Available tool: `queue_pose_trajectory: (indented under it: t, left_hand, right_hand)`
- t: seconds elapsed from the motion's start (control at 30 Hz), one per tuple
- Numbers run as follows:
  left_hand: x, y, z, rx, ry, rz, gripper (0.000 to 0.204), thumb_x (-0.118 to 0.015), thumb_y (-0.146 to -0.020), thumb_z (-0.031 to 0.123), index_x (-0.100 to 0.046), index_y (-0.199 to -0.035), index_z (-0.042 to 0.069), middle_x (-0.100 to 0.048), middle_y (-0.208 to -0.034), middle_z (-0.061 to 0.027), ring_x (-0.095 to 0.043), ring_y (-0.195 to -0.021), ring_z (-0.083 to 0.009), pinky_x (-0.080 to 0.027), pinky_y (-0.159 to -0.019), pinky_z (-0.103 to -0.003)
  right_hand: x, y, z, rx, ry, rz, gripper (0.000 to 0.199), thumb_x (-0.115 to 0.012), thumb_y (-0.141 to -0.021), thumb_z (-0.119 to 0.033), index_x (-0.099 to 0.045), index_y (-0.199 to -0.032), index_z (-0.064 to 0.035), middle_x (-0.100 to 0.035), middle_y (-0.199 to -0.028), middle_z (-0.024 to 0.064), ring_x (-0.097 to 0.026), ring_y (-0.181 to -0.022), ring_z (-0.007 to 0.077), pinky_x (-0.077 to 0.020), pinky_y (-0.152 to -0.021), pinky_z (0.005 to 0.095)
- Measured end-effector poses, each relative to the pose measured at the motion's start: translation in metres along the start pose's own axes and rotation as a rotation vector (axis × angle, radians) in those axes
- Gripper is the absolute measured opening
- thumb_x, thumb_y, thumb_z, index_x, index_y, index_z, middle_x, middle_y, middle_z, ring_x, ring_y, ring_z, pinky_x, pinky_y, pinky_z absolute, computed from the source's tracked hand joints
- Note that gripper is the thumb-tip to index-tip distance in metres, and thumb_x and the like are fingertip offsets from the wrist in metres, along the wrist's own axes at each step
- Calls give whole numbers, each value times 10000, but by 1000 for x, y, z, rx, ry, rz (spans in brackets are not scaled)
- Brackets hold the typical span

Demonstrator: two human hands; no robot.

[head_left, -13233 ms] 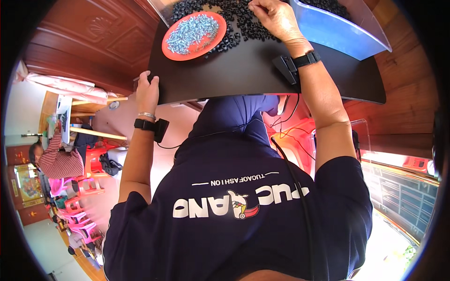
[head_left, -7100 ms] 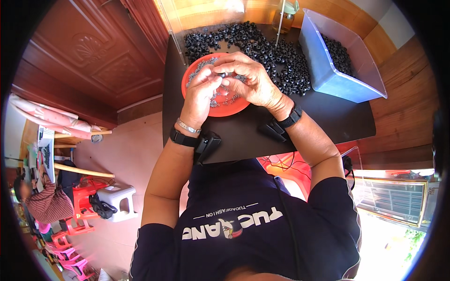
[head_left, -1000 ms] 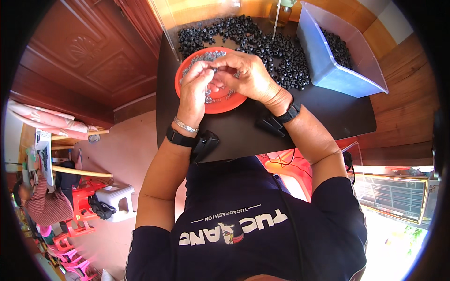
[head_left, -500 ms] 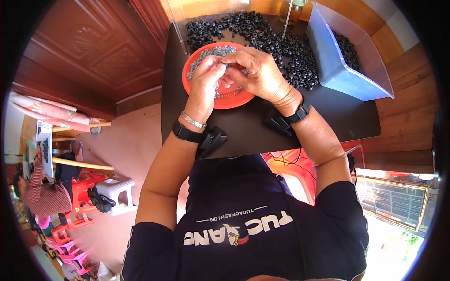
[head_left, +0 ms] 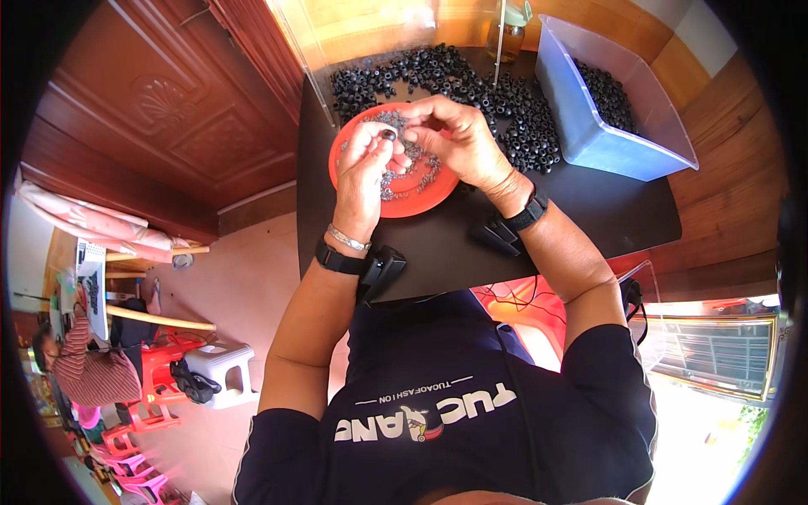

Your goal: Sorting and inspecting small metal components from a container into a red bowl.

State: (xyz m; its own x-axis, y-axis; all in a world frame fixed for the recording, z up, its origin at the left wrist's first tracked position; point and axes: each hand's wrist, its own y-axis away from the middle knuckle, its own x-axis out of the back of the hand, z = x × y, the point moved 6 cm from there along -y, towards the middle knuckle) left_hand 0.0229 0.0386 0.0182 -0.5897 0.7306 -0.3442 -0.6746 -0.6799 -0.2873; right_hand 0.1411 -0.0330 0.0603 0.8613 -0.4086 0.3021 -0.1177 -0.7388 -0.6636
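Note:
Over a round red-orange bowl [head_left: 421, 202], my left hand [head_left: 364, 168] pinches a small black round cap [head_left: 388, 135] between thumb and fingertips. Small grey metal-looking pieces [head_left: 429, 172] lie scattered inside the bowl, partly covered by both hands. Just right of the cap is my right hand [head_left: 463, 143], its thumb and index finger apart; I see nothing between them. Behind the bowl, many black caps like the held one form a loose pile [head_left: 446, 71] across the dark table [head_left: 446, 244].
A translucent blue bin [head_left: 606, 147] holding more black parts stands at the table's right. Clear upright panels [head_left: 307, 63] edge the back. Two black stands [head_left: 383, 271] sit near the front edge. A person in striped clothing [head_left: 97, 366] is far left, near plastic stools [head_left: 223, 370].
My right fingers have parted and drawn slightly away from my left fingertips. The black cap now shows in my left hand. The whole view has shifted a little.

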Motion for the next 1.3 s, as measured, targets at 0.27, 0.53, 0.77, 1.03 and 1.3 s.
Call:
queue_pose_trajectory:
  t: [0.27,0.53,0.77,1.03,1.3]
  left_hand:
    - [-3,2,3,-55,-85,-37,159,-511,-947,162,-529,-1038,33,-568,-830,-42,-558,-710,-114,-465,-659,-243]
    - [-3,3,-2,-51,-194,-50,143,-517,-928,114,-524,-1044,31,-561,-857,-20,-550,-713,-73,-453,-643,-205]
    - [0,0,-3,0,-186,-71,153,-508,-929,116,-526,-1048,21,-582,-889,-25,-555,-714,-79,-455,-643,-213]
    - [2,1,-7,163,4,-88,146,-502,-927,163,-541,-1007,47,-595,-855,-31,-573,-747,-101,-446,-663,-219]
    - [-3,2,-10,246,223,-92,173,-474,-925,161,-539,-1005,22,-590,-851,-47,-584,-748,-142,-452,-696,-251]
  right_hand:
    - [14,-4,14,-152,-290,55,130,-647,-856,-9,-662,-985,-26,-657,-907,10,-594,-875,78,-491,-807,234]
    - [5,-3,2,-77,-128,-95,141,-632,-853,9,-662,-986,-25,-635,-923,45,-607,-863,124,-496,-770,260]
    - [-2,-3,-3,73,100,-150,219,-636,-824,42,-669,-1017,-57,-626,-916,59,-631,-817,152,-522,-693,274]
    - [-7,0,0,-48,-40,-150,309,-709,-768,-1,-670,-1066,-72,-589,-974,49,-599,-869,152,-496,-756,275]
    - [-7,3,-3,-1,-11,-99,274,-729,-745,-18,-669,-1007,-70,-619,-979,72,-596,-934,212,-485,-828,312]
